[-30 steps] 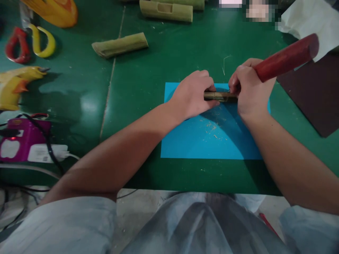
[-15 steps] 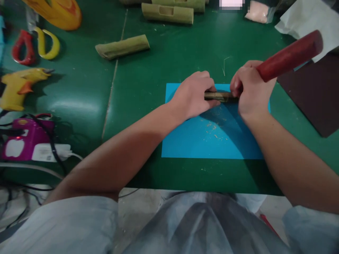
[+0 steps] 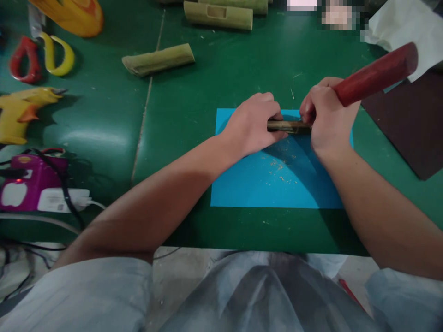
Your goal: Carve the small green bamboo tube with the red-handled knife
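Observation:
My left hand [image 3: 254, 122] is closed round one end of a thin brown bamboo piece [image 3: 289, 126], pressing it against a blue sheet [image 3: 252, 184]. In my right hand [image 3: 330, 115] is a tool with a thick red handle [image 3: 379, 74], tilted up to the right. Its working end is hidden by my fingers, at the right end of the bamboo piece, so its kind does not show. Small shavings [image 3: 277, 168] lie scattered over the sheet just below the bamboo.
Bamboo sections [image 3: 235, 17] lie at the back, one with a notch; another bamboo piece [image 3: 159, 60] rests left of centre. Scissors [image 3: 57, 55], a yellow glue gun [image 3: 24, 110] and a purple power block [image 3: 34, 180] with cables are left. A dark board [image 3: 411, 124] lies right.
Both hands keep nearly the same place and hold. The red handle has dipped slightly to the left; the view has shifted a little.

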{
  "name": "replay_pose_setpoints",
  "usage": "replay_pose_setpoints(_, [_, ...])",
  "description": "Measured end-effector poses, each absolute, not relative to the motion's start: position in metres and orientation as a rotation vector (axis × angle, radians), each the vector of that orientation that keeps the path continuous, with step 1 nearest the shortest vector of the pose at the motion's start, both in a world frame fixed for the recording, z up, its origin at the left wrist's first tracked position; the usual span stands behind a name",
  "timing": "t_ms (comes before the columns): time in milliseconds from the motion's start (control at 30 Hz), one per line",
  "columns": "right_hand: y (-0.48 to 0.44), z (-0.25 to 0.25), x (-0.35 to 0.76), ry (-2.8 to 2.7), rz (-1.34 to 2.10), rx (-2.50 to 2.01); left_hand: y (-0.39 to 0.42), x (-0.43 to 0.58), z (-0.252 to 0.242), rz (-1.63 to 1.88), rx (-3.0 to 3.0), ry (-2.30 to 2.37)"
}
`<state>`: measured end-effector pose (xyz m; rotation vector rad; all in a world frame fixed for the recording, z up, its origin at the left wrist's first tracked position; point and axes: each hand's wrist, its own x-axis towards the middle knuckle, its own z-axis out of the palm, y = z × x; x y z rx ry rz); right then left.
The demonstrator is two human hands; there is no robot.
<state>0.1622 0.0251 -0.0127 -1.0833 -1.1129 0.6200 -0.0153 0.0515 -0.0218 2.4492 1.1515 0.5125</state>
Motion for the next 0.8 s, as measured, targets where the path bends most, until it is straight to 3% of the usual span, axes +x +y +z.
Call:
replay_pose_setpoints(467, [0.034, -0.038, 0.176, -1.288, 0.642, -1.060, 0.048, -0.013, -0.010, 0.432, 2.465, 1.182])
replay_pose_setpoints(800, [0.029, -0.025, 0.173, -1.161, 0.633, -0.894, 0.049, -0.015, -0.018, 0.451, 2.477, 1.190])
